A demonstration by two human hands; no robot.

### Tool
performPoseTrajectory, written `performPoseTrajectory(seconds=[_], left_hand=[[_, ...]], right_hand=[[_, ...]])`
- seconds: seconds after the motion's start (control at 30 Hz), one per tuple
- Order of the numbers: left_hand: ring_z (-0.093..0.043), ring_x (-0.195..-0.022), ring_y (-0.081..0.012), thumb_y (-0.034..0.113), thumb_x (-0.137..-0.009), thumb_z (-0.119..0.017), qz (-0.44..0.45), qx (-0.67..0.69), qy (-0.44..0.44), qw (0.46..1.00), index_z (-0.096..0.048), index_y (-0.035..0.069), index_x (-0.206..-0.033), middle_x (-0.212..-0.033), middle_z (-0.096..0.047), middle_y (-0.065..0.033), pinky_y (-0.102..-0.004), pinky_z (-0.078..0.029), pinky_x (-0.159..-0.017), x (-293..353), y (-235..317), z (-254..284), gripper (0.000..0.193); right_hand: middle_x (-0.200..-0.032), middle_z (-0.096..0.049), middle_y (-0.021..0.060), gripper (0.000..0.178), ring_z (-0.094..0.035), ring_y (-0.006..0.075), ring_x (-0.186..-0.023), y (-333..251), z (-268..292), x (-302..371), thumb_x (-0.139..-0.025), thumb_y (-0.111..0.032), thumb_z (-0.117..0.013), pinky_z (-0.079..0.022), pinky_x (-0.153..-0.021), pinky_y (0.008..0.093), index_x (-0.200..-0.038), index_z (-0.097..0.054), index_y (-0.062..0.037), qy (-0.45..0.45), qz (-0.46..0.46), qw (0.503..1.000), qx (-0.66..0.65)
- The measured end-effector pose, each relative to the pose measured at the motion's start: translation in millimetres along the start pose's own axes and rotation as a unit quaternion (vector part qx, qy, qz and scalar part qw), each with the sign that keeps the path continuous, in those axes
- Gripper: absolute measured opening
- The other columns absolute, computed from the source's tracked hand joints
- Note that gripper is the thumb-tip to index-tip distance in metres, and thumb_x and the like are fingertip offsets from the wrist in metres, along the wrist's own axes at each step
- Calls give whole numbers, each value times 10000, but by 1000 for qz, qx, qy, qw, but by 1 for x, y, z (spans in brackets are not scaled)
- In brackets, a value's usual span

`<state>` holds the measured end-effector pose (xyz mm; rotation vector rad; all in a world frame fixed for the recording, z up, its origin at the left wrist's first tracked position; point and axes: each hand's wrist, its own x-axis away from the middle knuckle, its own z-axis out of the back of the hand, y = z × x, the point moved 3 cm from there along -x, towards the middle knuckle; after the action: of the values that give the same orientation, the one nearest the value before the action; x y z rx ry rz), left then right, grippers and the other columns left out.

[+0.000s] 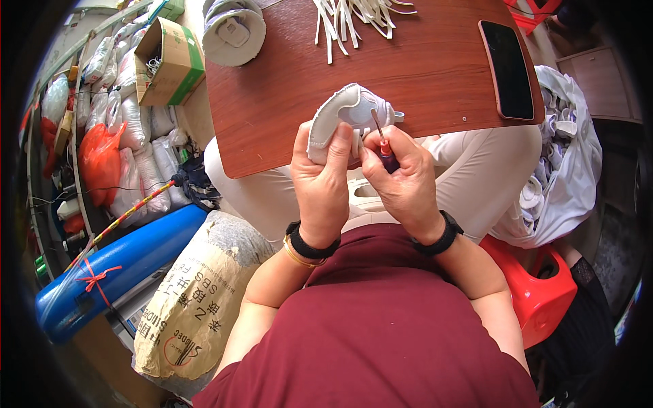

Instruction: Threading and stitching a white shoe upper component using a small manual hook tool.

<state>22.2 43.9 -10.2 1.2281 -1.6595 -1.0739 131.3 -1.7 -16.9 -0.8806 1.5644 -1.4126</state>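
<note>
My left hand point(320, 180) is closed around the edge of a pale grey, curved, padded fabric piece point(329, 121), thumb on its near face. It looks like a small shoe upper with a lilac-grey inside and a little loop at its right end. In my right hand point(408, 180) is a hook-like hand tool point(386, 153) with a red and dark handle and a thin metal shaft. The shaft points up and overlaps the opening of the piece; whether its tip touches the fabric I cannot tell. Beside my right fingertips a short white strip point(357, 139) shows.
The brown table point(422, 81) bears stacked grey fabric pieces point(233, 35), loose white strips point(350, 24) and a phone point(509, 71). Right of it are a white sack point(568, 170) of pieces and a red stool point(537, 292). At left stand a cardboard box point(170, 62), blue cylinder point(122, 272) and filled sack point(190, 299).
</note>
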Motion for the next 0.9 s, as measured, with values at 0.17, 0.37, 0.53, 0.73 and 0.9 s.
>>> performPoseTrajectory(seconds=[0.17,0.37,0.53,0.73,0.9], left_hand=[[-669,-824,-88,166,-982,-592,47,5,-2,999,-597,83,-1129,-948,-682,-14,-252,-573,-668,-6,3,0,169],[-700,-861,-151,263,-995,-560,158,-23,-56,985,-569,23,-1221,-1030,-692,-76,-275,-601,-632,-16,15,4,330],[-692,-825,-144,303,-997,-547,219,-19,-106,970,-563,10,-1214,-1037,-682,-89,-280,-600,-619,-21,21,11,365],[-676,-858,-143,139,-901,-702,225,-38,-200,953,-526,-3,-1198,-1082,-645,-83,-254,-595,-650,-19,29,12,373],[-668,-905,-138,75,-866,-722,265,24,-230,936,-489,-1,-1317,-1138,-642,-75,-268,-593,-688,-12,41,25,514]], right_hand=[[-702,-545,54,76,-496,94,-634,-4,4,-1,-861,-33,-658,-422,-573,267,-860,-593,6,-25,-20,999,25],[-815,-659,14,193,-556,48,-696,-12,26,-4,-908,-138,-686,-453,-623,220,-1047,-643,-12,1,-82,995,-51],[-1019,-629,36,368,-584,42,-820,-19,65,-37,-895,-197,-727,-465,-697,183,-1192,-595,-25,9,-14,995,97],[-1008,-646,43,298,-642,108,-893,2,56,-32,-913,-141,-697,-534,-796,249,-1156,-569,-27,-137,-328,895,-271],[-936,-631,12,242,-613,52,-746,2,37,-26,-932,-185,-675,-518,-600,186,-1107,-584,-45,-112,-361,875,-302]])
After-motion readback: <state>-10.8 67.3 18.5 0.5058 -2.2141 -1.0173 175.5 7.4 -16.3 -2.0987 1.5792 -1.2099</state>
